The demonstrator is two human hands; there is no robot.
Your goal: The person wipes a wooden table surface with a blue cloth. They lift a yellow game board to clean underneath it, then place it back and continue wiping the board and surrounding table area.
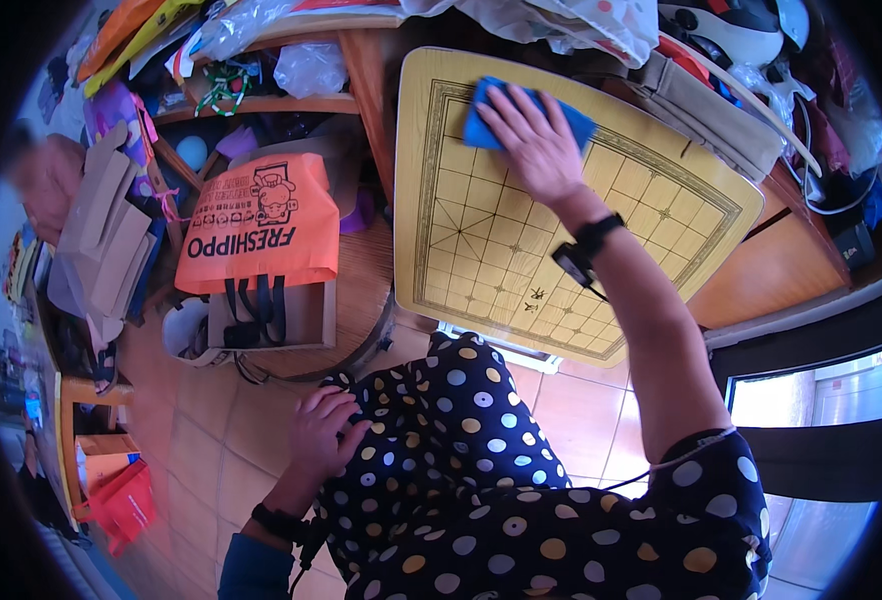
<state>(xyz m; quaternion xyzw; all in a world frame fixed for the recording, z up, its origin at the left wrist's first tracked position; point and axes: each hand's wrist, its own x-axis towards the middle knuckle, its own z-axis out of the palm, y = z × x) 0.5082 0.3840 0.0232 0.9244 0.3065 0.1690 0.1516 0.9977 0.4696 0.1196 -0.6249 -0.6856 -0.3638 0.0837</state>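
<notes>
My right hand (538,154) lies flat on a folded blue cloth (486,129), fingers spread, pressing it against a wooden xiangqi board tabletop (478,202). The cloth is near the far edge of the board, over part of its printed border. Printed grid lines and characters show on the bare part of the board, and my forearm, wearing a black wrist strap, crosses its right side. My left hand (328,431) holds nothing. It rests on my polka-dot clothing (411,435) at the thigh, its fingers loosely bent and the thumb apart.
Left of the board, an orange bag (261,217) bearing writing lies over a cardboard box (321,322) on a round wooden stool (366,292). A white bucket (185,330) stands beside it. Cluttered shelves (261,105) and bags surround the board's far side. A red bag (122,502) sits lower left.
</notes>
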